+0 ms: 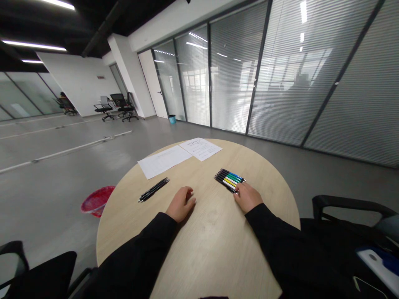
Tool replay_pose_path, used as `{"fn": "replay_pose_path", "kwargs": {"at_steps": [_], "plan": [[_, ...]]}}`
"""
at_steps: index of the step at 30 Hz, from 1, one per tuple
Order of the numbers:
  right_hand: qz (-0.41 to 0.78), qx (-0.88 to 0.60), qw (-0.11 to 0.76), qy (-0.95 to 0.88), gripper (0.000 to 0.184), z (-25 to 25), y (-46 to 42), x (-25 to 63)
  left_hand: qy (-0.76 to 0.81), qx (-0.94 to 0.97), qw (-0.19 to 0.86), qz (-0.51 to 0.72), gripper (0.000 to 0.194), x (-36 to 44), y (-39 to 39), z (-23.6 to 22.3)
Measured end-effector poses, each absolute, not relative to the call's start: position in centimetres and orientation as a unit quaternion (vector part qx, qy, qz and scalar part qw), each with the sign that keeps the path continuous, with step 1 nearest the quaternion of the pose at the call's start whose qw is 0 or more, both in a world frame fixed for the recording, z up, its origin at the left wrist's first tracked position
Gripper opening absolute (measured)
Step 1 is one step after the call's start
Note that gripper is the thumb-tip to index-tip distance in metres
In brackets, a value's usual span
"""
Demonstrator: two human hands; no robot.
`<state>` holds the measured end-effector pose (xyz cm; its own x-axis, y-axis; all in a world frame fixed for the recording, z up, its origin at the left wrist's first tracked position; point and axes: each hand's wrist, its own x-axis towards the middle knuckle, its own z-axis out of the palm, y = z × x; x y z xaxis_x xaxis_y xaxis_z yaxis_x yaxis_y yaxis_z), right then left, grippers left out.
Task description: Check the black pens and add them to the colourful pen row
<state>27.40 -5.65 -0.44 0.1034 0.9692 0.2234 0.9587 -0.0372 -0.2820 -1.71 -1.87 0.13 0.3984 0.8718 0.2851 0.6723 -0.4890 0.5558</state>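
Note:
A row of several pens (229,178) lies side by side on the round wooden table (212,236), with blue, green, white, yellow and black barrels. At its near edge, my right hand (248,197) has thumb and fingertips closed on the end of a black pen (230,188). My left hand (181,203) rests on the tabletop holding nothing, its fingers loosely bent and the thumb apart. To the left of that hand is a small bundle of black pens (153,190), placed at a slant and not touched by it.
Two printed paper sheets, a left one (165,160) and a right one (201,148), lie at the table's far side. A red plastic-lined bin (97,201) stands on the floor to the left. Chair armrests (352,202) flank the table, and glass partitions (230,70) rise beyond.

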Motion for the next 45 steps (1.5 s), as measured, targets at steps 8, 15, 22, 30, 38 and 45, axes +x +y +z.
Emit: {"fn": "replay_pose_path", "kwargs": {"at_steps": [8, 15, 22, 30, 38, 45], "plan": [[0.001, -0.707, 0.260, -0.657, 0.008, -0.6, -5.4, 28.4, 0.476, 0.814, 0.182, 0.280, 0.025, -1.8, -1.9, 0.3], [-0.039, -0.676, 0.418, -0.605, 0.005, -0.1, -5.0, 29.1, 0.480, 0.821, 0.147, 0.271, 0.020, -2.6, -1.3, 0.6], [-0.004, -0.620, 0.422, -0.662, 0.004, -0.3, -5.1, 27.6, 0.543, 0.814, -0.059, 0.198, 0.018, -5.4, 0.1, 1.4], [0.058, -0.538, 0.400, -0.740, 0.007, -0.2, -5.3, 25.5, 0.664, 0.725, -0.148, 0.106, 0.024, -7.6, 0.8, 2.5], [0.102, -0.502, 0.381, -0.770, 0.013, -0.2, -5.9, 23.8, 0.672, 0.722, -0.150, 0.068, 0.024, -7.9, 1.2, 2.4], [0.106, -0.485, 0.361, -0.789, 0.016, 0.2, -6.4, 22.7, 0.677, 0.717, -0.134, 0.094, 0.028, -7.4, 1.0, 2.7]]}}
